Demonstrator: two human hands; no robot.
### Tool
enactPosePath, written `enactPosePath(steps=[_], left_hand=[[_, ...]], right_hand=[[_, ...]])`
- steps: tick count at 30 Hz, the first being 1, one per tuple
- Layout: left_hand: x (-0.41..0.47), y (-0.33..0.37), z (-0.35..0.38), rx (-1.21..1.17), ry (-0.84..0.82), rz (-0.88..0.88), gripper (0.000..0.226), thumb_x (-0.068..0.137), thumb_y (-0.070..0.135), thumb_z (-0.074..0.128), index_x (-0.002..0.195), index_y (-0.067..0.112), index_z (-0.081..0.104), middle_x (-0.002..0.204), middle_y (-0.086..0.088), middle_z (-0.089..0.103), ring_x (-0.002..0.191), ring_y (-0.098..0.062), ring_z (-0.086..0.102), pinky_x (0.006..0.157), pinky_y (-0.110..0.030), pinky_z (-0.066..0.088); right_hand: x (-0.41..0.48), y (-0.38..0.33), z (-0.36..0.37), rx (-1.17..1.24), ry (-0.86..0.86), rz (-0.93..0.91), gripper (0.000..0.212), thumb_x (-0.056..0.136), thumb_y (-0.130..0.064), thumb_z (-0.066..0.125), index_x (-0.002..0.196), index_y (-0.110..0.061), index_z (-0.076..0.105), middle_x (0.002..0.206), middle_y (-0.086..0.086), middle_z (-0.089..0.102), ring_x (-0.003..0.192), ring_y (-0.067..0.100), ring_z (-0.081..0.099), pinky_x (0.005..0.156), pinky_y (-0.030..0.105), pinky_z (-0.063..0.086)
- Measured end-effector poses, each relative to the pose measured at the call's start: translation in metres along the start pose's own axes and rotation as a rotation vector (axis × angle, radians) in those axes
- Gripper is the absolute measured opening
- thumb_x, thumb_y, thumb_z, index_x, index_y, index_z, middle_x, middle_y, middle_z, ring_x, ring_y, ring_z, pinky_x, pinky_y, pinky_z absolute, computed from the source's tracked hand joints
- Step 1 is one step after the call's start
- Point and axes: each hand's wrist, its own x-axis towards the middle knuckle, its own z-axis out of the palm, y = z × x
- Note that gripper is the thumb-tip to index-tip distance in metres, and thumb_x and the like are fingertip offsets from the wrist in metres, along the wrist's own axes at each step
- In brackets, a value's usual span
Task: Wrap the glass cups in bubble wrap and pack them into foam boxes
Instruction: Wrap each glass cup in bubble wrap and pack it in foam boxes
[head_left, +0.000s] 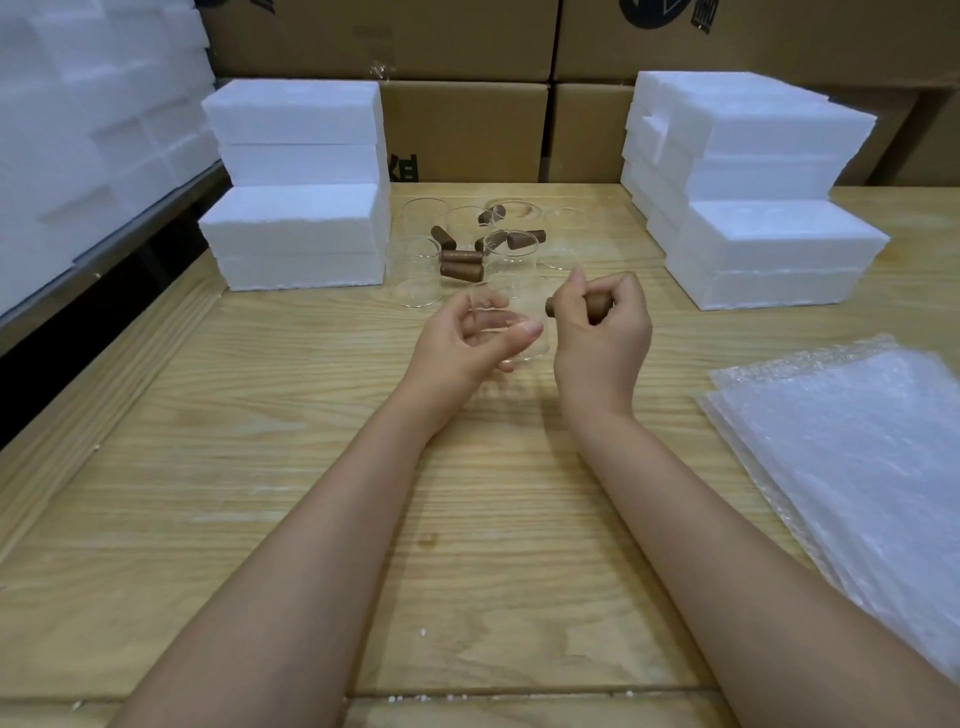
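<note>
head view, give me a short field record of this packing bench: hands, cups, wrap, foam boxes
left hand: holds a clear glass cup above the table
right hand: grips a brown handle beside that cup
other cups: unwrapped, clustered at the back between the foam stacks
bubble wrap: flat sheets piled at right, untouched
foam boxes: stacked at back left, with a second stack at back right
wrapping: not yet begun
</note>
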Motion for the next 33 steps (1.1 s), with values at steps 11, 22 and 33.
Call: enactPosePath(steps=[11, 22, 33], left_hand=[[0.008, 0.004, -0.006, -0.152, 0.009, -0.137, 0.060, 0.078, 0.046, 0.056, 0.116, 0.000, 0.051, 0.064, -0.005, 0.065, 0.047, -0.021, 0.057, 0.044, -0.024, 0.034], [0.013, 0.005, -0.010, -0.222, 0.134, -0.255, 0.047, 0.098, 0.052, 0.038, 0.101, 0.014, 0.065, 0.082, -0.007, 0.067, 0.038, -0.016, 0.050, 0.037, -0.019, 0.030], [0.002, 0.009, -0.002, -0.175, 0.099, -0.121, 0.053, 0.081, 0.050, 0.059, 0.117, 0.013, 0.050, 0.107, -0.009, 0.068, 0.074, -0.030, 0.067, 0.055, -0.025, 0.051]], right_hand=[[-0.013, -0.001, 0.001, -0.098, -0.328, -0.292, 0.007, 0.090, -0.016, 0.063, 0.093, -0.013, 0.057, 0.076, -0.012, 0.059, 0.069, 0.018, 0.064, 0.064, 0.031, 0.052], [-0.018, -0.002, -0.002, -0.085, -0.459, -0.365, 0.021, 0.095, -0.016, 0.050, 0.105, -0.001, 0.059, 0.069, -0.019, 0.055, 0.059, -0.005, 0.053, 0.059, 0.006, 0.035], [-0.010, -0.007, 0.000, 0.140, -0.279, 0.016, 0.033, 0.096, -0.033, 0.035, 0.080, -0.025, 0.062, 0.077, 0.003, 0.064, 0.056, -0.002, 0.050, 0.056, 0.019, 0.035]])
